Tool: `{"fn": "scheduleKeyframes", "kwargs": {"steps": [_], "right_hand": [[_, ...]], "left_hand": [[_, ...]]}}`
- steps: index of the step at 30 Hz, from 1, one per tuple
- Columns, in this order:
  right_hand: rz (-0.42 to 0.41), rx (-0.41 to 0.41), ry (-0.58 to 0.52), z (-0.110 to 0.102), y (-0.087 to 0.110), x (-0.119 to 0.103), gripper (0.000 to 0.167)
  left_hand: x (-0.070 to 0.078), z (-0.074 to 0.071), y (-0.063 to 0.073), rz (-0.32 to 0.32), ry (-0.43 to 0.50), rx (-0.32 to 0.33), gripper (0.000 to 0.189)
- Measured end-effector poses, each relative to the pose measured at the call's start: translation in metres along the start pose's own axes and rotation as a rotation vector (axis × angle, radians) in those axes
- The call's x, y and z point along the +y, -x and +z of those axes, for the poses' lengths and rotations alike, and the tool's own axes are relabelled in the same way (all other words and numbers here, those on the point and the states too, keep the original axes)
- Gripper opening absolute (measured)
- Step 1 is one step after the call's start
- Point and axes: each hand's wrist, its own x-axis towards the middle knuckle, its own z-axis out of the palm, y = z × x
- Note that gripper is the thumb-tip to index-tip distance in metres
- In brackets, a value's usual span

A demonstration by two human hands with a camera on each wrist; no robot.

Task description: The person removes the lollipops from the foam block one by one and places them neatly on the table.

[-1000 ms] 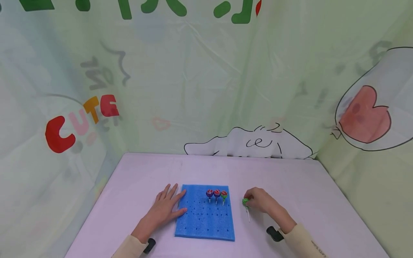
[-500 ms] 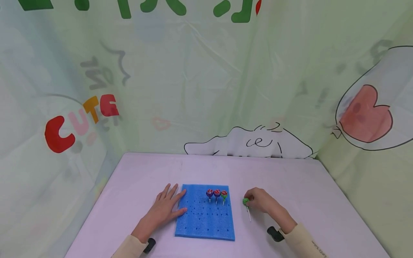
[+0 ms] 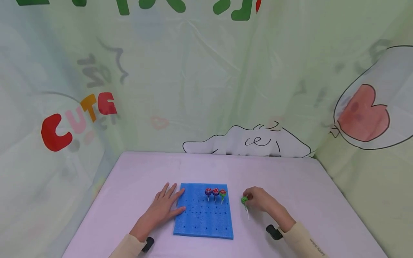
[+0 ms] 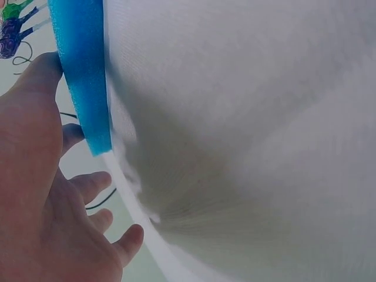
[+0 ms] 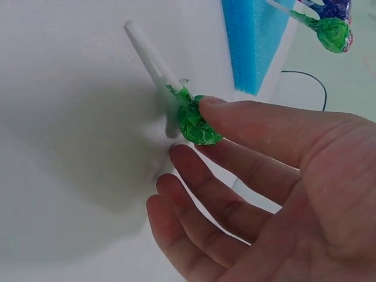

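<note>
A blue foam board (image 3: 200, 224) dotted with small holes lies on the table. Three wrapped lollipops stand in its back right part: a purple lollipop (image 3: 208, 192), a second purple one beside it, and a green-and-red lollipop (image 3: 222, 193) at the right. My left hand (image 3: 163, 206) is spread at the board's left edge, its thumb and index finger touching the foam. To the right of the board, my right hand (image 3: 259, 199) pinches the head of a green lollipop (image 5: 198, 124) between thumb and index finger. That lollipop's white stick (image 5: 150, 56) points away from the palm, close to the tabletop.
The pale table (image 3: 155, 168) ends at a printed curtain (image 3: 206, 89) behind and at both sides. Each wrist wears a dark device, such as the black wrist camera (image 3: 274, 232) on the right.
The head view has shifted slightly. Both hands, the board and the lollipops keep nearly the same places; my right hand still pinches the green lollipop.
</note>
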Motion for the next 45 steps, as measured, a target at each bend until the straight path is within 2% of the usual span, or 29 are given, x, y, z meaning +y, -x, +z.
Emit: {"fn": "scheduleKeyframes", "kwargs": {"steps": [8,17,23,36,41,45], "right_hand": [[-0.016,0.013,-0.022,-0.002,-0.001,-0.001,0.034],[-0.055,0.051,-0.038,-0.005,0.001,-0.014,0.042],[-0.154,0.129,-0.048,0.001,0.004,-0.025,0.046],[-0.348,0.215,-0.052,0.023,0.003,-0.037,0.048],[-0.392,0.255,0.019,0.027,0.003,-0.039,0.048],[-0.441,0.325,0.117,0.031,0.002,-0.037,0.046]], "left_hand": [[0.0,-0.002,-0.001,0.002,0.005,0.002,0.072],[0.001,-0.003,-0.001,0.0,0.002,-0.005,0.072],[0.002,-0.005,0.0,0.001,0.025,-0.004,0.072],[-0.002,0.0,-0.002,0.019,-0.001,0.005,0.072],[-0.003,0.001,-0.003,0.027,-0.008,0.02,0.072],[-0.004,0.001,-0.003,0.024,-0.012,0.016,0.072]]}}
